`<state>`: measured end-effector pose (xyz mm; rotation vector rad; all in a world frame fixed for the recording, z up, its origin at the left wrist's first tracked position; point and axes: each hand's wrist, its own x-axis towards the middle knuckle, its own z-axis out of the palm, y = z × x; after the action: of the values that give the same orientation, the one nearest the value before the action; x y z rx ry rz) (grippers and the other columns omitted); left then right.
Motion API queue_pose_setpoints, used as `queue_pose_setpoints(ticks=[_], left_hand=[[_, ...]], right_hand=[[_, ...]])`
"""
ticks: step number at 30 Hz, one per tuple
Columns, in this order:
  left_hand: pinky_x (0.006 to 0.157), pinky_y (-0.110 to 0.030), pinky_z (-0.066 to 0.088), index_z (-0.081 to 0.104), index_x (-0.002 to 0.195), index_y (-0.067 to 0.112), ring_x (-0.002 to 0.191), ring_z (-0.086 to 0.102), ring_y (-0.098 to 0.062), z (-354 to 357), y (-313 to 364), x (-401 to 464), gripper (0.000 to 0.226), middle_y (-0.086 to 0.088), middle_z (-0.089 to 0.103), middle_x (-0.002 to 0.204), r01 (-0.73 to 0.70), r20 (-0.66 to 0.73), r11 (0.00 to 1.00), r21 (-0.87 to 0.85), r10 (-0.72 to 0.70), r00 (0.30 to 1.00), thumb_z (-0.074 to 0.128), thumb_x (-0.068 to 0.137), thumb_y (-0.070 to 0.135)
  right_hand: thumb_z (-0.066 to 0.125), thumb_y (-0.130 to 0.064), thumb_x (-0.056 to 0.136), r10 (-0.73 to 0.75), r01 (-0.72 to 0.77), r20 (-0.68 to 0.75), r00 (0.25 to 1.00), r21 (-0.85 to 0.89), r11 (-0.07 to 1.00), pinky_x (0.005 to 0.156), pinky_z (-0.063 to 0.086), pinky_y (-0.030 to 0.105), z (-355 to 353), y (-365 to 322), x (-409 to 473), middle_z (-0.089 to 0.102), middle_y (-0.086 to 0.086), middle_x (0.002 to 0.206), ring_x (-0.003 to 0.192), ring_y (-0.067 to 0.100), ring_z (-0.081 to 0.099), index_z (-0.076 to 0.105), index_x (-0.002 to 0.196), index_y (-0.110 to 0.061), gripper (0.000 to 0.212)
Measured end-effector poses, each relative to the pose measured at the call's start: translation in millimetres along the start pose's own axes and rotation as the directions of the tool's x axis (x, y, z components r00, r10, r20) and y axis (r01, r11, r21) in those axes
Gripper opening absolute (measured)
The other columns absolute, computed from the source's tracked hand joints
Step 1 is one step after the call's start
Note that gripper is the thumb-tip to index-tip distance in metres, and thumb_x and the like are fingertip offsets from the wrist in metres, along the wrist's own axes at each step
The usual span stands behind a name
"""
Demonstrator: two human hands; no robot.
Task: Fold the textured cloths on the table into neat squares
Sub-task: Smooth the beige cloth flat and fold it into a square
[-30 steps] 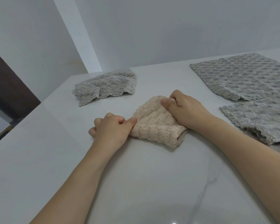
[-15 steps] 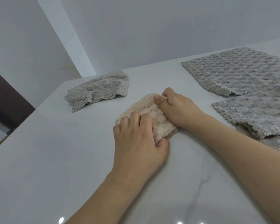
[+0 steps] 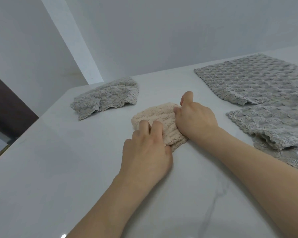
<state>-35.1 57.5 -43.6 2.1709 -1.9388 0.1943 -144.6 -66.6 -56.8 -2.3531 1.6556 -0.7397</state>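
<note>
A small beige textured cloth [image 3: 159, 115] lies folded into a compact square in the middle of the white table [image 3: 58, 169]. My left hand [image 3: 146, 148] rests flat on its near left part, fingers pressing down on it. My right hand [image 3: 194, 119] presses on its right edge with curled fingers and the thumb raised. A folded grey cloth [image 3: 107, 98] lies at the far left. A grey waffle cloth [image 3: 249, 79] is spread flat at the far right, with another crumpled grey cloth [image 3: 273, 124] just in front of it.
The table's left edge runs diagonally at the left, with a dark floor gap [image 3: 5, 107] beyond it. A grey wall [image 3: 162, 31] stands close behind the table's back edge.
My left hand went from pinching the cloth's left corner to lying flat on top of the folded cloth. The beige cloth is now smaller and more compact. My right hand stayed on its right edge.
</note>
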Motion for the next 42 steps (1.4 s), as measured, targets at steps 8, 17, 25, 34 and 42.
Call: queue_pose_setpoints(ticks=[8, 17, 25, 34, 42], left_hand=[[0.095, -0.044, 0.034, 0.034, 0.11, 0.03, 0.103, 0.04, -0.019, -7, -17, 4, 0.026, 0.006, 0.035, 0.112, 0.021, 0.228, 1.0, 0.022, -0.025, 0.973, 0.034, 0.09, 0.047], [0.098, -0.035, 0.024, 0.031, 0.111, 0.036, 0.107, 0.029, -0.01, -18, -24, 4, 0.039, 0.011, 0.029, 0.112, -0.025, 0.413, 0.997, -0.076, 0.055, 0.909, 0.038, 0.079, 0.057], [0.107, -0.04, 0.031, 0.062, 0.09, 0.033, 0.088, 0.054, -0.005, -3, -40, 8, 0.029, 0.013, 0.062, 0.081, 0.215, 0.186, 0.819, -0.532, -0.135, 0.973, 0.043, 0.097, 0.053], [0.088, -0.031, 0.022, 0.046, 0.101, 0.04, 0.093, 0.044, -0.005, -2, -34, 8, 0.04, 0.019, 0.044, 0.087, 0.125, 0.199, 0.928, -0.35, -0.057, 0.978, 0.066, 0.076, 0.062], [0.105, -0.035, 0.015, 0.007, 0.151, 0.049, 0.122, 0.023, -0.014, 2, -43, 11, 0.101, 0.012, 0.028, 0.117, 0.146, 0.318, 0.988, -0.041, -0.125, 0.94, 0.035, 0.062, 0.086]], right_hand=[[0.037, -0.028, 0.1, -0.014, 0.014, -0.002, 1.0, 0.006, 1.0, 0.071, 0.037, 0.039, 1, 0, 0, 0.066, 0.017, 0.097, 0.091, 0.036, 0.062, 0.034, 0.115, -0.006, 0.027], [0.036, -0.028, 0.101, -0.025, 0.025, 0.007, 1.0, 0.005, 1.0, 0.071, 0.036, 0.039, 2, 0, 1, 0.066, 0.017, 0.099, 0.094, 0.036, 0.063, 0.036, 0.113, -0.007, 0.025], [0.036, -0.029, 0.101, -0.014, 0.014, 0.008, 1.0, 0.017, 1.0, 0.071, 0.037, 0.039, 2, -1, 2, 0.066, 0.016, 0.098, 0.093, 0.035, 0.063, 0.036, 0.116, -0.006, 0.027], [0.035, -0.027, 0.1, -0.024, 0.023, 0.009, 1.0, 0.048, 0.999, 0.069, 0.035, 0.038, 3, 1, 2, 0.065, 0.012, 0.091, 0.089, 0.035, 0.062, 0.036, 0.107, -0.012, 0.017], [0.033, -0.03, 0.101, -0.066, 0.066, 0.019, 0.998, 0.008, 0.998, 0.068, 0.034, 0.036, 3, 3, 3, 0.065, 0.008, 0.089, 0.083, 0.031, 0.058, 0.043, 0.103, -0.023, 0.013]])
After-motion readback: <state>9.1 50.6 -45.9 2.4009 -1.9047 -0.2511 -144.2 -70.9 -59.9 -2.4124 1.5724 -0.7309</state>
